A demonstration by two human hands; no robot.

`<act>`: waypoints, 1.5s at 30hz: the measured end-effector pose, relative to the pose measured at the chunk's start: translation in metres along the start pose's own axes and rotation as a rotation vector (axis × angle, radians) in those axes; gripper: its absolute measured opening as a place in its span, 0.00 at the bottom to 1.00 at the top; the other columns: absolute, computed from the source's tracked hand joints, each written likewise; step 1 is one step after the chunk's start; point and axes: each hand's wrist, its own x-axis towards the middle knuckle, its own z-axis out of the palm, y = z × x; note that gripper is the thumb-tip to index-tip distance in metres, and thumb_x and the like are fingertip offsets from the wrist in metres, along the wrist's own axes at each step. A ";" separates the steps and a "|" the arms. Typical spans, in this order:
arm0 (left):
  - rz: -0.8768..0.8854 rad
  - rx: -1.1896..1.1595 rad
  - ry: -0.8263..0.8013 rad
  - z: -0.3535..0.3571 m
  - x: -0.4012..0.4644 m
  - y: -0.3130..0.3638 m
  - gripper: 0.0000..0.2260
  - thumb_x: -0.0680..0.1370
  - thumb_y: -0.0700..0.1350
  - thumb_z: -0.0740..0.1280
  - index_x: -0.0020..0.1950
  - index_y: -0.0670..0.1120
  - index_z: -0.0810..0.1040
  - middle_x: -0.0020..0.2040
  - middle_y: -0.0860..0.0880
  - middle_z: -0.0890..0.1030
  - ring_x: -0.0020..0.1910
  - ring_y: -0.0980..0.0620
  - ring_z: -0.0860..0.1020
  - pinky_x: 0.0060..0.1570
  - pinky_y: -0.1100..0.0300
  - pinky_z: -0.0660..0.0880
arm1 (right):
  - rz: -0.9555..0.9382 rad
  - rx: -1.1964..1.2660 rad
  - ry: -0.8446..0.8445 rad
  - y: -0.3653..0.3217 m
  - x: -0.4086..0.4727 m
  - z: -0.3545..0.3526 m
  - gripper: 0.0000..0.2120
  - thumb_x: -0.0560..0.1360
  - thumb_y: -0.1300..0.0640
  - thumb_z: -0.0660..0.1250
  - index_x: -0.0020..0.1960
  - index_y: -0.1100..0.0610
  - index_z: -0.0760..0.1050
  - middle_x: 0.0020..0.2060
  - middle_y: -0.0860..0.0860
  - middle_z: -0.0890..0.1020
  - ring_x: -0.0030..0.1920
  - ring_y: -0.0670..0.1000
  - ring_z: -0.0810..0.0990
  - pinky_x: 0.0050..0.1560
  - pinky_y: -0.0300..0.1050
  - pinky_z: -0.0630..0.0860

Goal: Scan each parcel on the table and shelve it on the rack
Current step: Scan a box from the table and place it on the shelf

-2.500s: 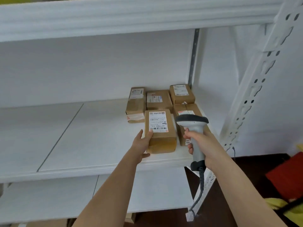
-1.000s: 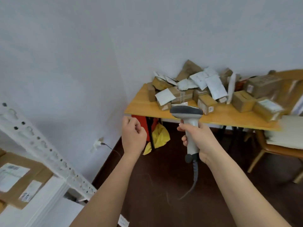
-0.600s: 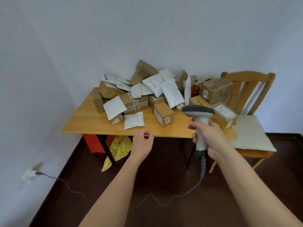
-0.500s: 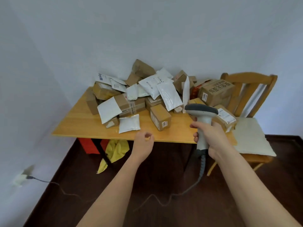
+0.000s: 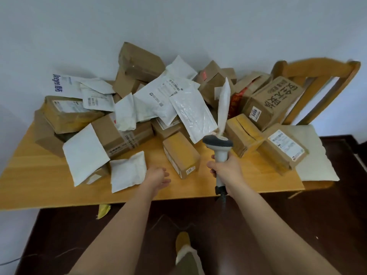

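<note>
A heap of brown cardboard parcels and white mailer bags covers the wooden table (image 5: 49, 187). My right hand (image 5: 226, 171) grips the handle of a grey and white barcode scanner (image 5: 218, 147), held upright over the table's front part. My left hand (image 5: 156, 178) reaches out empty, fingers relaxed, between a small white padded bag (image 5: 127, 171) on its left and a small brown box (image 5: 181, 153) on its right, touching neither. The rack is out of view.
A wooden chair (image 5: 317, 76) with a pale cushion (image 5: 315, 153) stands at the table's right end. Larger boxes (image 5: 272, 104) lean against it. The wall runs behind the heap. Dark floor lies below, with a cable and my slippered foot (image 5: 184, 247).
I turned from the rack shelf, where my left hand rested on a box, to the table and came close. My left hand has opened from a loose fist and reached forward.
</note>
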 end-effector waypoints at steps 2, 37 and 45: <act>-0.039 -0.051 -0.001 0.004 0.021 0.012 0.13 0.84 0.38 0.52 0.64 0.39 0.72 0.57 0.42 0.79 0.50 0.44 0.80 0.42 0.56 0.78 | -0.011 -0.110 -0.009 0.004 0.027 0.021 0.18 0.71 0.61 0.75 0.57 0.57 0.73 0.45 0.54 0.81 0.40 0.52 0.79 0.45 0.52 0.80; 0.229 -0.377 -0.496 -0.049 -0.061 0.147 0.31 0.65 0.50 0.81 0.66 0.48 0.76 0.58 0.44 0.83 0.55 0.45 0.82 0.52 0.42 0.79 | -0.122 0.341 -0.504 -0.130 0.054 0.024 0.13 0.71 0.61 0.75 0.51 0.60 0.73 0.36 0.54 0.78 0.28 0.46 0.74 0.30 0.38 0.75; 0.405 -0.460 -0.570 -0.036 -0.071 0.191 0.41 0.64 0.40 0.79 0.74 0.49 0.66 0.67 0.42 0.78 0.64 0.40 0.77 0.65 0.37 0.72 | -0.196 0.340 -0.455 -0.173 0.056 0.001 0.15 0.74 0.58 0.73 0.56 0.58 0.73 0.38 0.54 0.77 0.29 0.46 0.73 0.31 0.39 0.76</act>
